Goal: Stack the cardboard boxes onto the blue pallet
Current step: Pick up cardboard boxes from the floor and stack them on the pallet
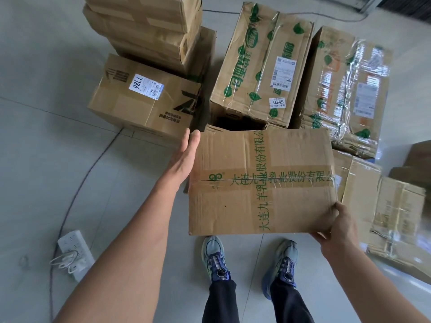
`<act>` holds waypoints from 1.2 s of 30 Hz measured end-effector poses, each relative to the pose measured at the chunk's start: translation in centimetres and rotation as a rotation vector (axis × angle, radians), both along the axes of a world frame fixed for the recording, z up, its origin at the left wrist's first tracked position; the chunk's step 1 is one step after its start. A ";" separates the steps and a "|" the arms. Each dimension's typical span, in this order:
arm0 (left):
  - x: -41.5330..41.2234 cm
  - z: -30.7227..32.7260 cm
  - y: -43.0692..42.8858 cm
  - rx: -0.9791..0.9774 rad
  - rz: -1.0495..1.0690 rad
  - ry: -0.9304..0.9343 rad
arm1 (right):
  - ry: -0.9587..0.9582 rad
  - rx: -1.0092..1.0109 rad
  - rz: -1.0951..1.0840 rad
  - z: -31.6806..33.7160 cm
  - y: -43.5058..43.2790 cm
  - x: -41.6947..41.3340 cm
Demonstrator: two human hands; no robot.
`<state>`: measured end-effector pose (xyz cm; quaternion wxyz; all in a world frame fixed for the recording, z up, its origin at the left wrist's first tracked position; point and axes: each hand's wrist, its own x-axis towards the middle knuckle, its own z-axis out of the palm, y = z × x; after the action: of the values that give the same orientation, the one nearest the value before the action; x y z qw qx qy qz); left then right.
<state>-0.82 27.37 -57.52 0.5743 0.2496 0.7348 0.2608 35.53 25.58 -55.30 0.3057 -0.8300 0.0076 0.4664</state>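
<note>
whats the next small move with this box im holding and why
Probably firm up the left hand on the taped box. Its fingers lie straight against the box's left side, and only the right hand grips a corner, the near right one, so the box could tip when carried.

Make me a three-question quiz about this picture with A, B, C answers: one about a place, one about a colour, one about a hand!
1. Where is the power strip?
A) on a box
B) on the floor, left of the shoes
C) in a hand

2. What colour is the writing on the held box?
A) red
B) black
C) green

3. What is the left hand doing?
A) pressing flat on the box's side
B) making a fist
C) pulling a cable

Answers: 1 B, it lies on the floor; 2 C, green letters cross its top; 3 A, its fingers are straight.
</note>
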 end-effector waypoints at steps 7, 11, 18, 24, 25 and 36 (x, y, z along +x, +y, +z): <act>0.2 0.5 -1.1 -0.036 0.083 -0.001 | -0.046 0.038 0.142 0.8 0.8 0.5; 0.7 1.7 -3.4 -0.052 0.131 -0.036 | -0.112 0.115 0.252 1.6 2.9 1.1; 0.5 2.5 -7.1 -0.069 0.416 -0.041 | -0.162 0.266 0.664 2.7 12.4 -2.0; 0.0 2.9 -9.8 -0.039 0.736 -0.117 | -0.044 0.370 0.936 3.5 19.6 -9.1; 0.1 2.7 -10.1 -0.032 0.779 -0.128 | -0.030 0.388 0.971 3.4 20.4 -10.4; 1.4 -1.4 -10.7 -0.064 1.000 -0.135 | -0.063 0.392 1.281 -0.6 24.4 -15.6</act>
<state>0.55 16.62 -58.97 0.4327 -0.1681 0.7333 0.4968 19.91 50.02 -55.90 0.1137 -0.6129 -0.5805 0.5238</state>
